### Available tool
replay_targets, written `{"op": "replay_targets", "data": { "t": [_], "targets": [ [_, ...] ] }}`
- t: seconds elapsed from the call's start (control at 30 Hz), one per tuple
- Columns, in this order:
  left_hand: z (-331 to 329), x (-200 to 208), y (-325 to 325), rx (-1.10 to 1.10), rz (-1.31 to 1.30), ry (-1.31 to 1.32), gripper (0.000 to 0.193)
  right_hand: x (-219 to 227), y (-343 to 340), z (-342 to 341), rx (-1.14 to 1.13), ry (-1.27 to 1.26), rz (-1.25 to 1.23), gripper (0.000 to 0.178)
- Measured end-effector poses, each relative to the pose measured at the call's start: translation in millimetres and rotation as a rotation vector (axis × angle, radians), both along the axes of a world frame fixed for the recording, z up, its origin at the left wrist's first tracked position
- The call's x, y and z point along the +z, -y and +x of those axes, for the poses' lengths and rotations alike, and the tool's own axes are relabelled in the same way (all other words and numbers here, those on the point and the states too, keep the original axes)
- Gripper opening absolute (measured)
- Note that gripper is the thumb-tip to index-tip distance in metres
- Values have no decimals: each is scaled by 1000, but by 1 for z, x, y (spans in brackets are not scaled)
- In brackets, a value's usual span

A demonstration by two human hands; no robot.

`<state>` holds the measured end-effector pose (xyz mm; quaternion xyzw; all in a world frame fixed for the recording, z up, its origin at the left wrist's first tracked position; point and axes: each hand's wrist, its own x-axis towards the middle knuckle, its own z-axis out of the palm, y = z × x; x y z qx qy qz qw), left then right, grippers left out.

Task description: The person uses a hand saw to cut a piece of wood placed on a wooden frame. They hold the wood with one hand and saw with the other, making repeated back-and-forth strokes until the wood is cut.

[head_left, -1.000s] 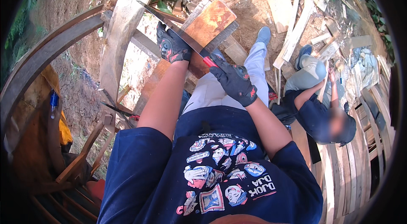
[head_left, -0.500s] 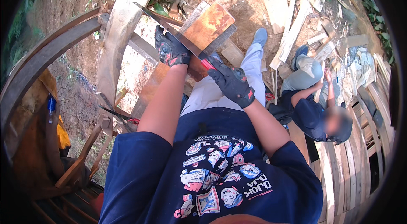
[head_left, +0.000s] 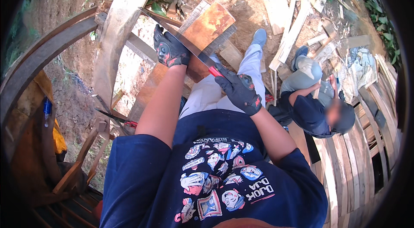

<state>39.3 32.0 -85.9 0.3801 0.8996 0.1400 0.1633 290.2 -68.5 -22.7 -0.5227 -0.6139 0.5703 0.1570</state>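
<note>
My right hand point(head_left: 238, 92), in a black glove with red marks, is closed round the red handle of a hand saw point(head_left: 186, 44). Its long blade slants up and left across an orange-brown wooden board point(head_left: 211, 23) in front of my legs. Just left of the blade is my gloved left hand point(head_left: 169, 50), its fingers curled against the near side of the work. What those fingers grip is hidden. Beneath the board, a greyish wooden piece point(head_left: 224, 38) shows along its edge.
A wide pale plank point(head_left: 116, 34) and a curved dark beam point(head_left: 51, 49) stand at left. A second red-handled tool point(head_left: 118, 119) lies beside my left arm. Wood offcuts point(head_left: 280, 8) cover the ground ahead. At right a person point(head_left: 312, 103) sits by stacked slats point(head_left: 349, 172).
The saw has slid back a little toward me and to the right, my right hand with it. My left hand stays in its place by the board. The whole view has shifted slightly.
</note>
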Motion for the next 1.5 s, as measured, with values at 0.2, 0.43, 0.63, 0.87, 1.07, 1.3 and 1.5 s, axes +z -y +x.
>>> {"op": "replay_targets", "data": {
  "t": [0.2, 0.43, 0.63, 0.87, 1.07, 1.3, 1.5],
  "targets": [
    [-1, 2, -5, 14, -20, -5, 54, -7, -17, -24, -8, 55, 158, 46],
    [1, 5, -2, 73, -12, 27, 53, 15, 24, 32, -17, 41, -25, 46],
    [3, 12, -7, 18, -28, 48, 53, -14, -20, -28, 2, 48, 311, 46],
    [4, 7, -2, 62, 0, 14, 53, 32, 24, 48, 41, 127, -69, 48],
    [3, 5, -2, 16, -20, 5, 54, 9, -11, -17, 2, 124, 111, 48],
    [7, 11, -6, 74, -20, 12, 50, 25, 23, 49, 23, 91, -128, 49],
    [2, 5, -2, -39, 9, -26, 50, 9, -20, -17, 52, 133, -15, 49]
  ]
}}
